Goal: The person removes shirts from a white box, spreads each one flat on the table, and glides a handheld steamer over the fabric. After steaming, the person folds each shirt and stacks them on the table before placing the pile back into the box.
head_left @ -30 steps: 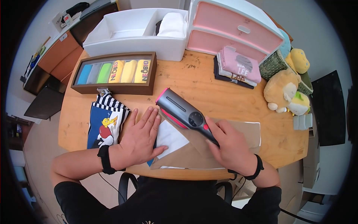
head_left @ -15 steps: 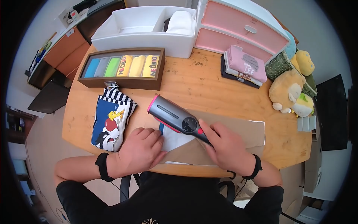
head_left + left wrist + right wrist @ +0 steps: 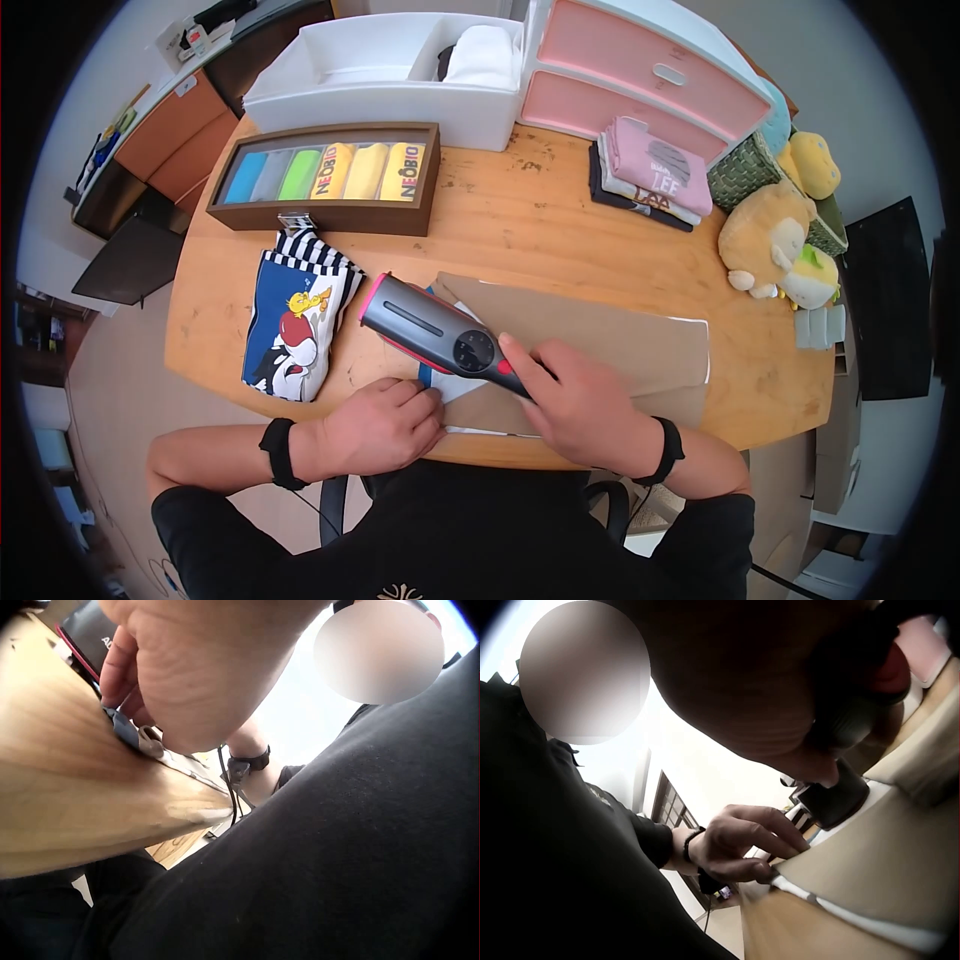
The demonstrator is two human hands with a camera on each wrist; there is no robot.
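My right hand (image 3: 580, 395) grips the handle of a grey handheld garment steamer (image 3: 425, 325) with pink trim. The steamer's head points left, above the left end of a folded brown garment (image 3: 620, 345) with white and blue parts. My left hand (image 3: 380, 425) has its fingers curled at the garment's near left corner, pinching the fabric edge. In the left wrist view, its fingertips are at a blue and beige fold (image 3: 131, 735) by the table edge. The right wrist view has the left hand (image 3: 742, 844) at the cloth's edge, below the dark steamer.
A folded cartoon-print shirt (image 3: 290, 330) lies left of my left hand. Behind it stands a brown box (image 3: 330, 217) of rolled colored cloths. A white divided bin (image 3: 380, 115), pink drawers (image 3: 620, 115), folded shirts (image 3: 655, 170) and plush toys (image 3: 765, 240) line the back and right.
My left hand went from lying flat on the cloth to curled fingers at its near left corner. The right hand has carried the steamer left and toward the body.
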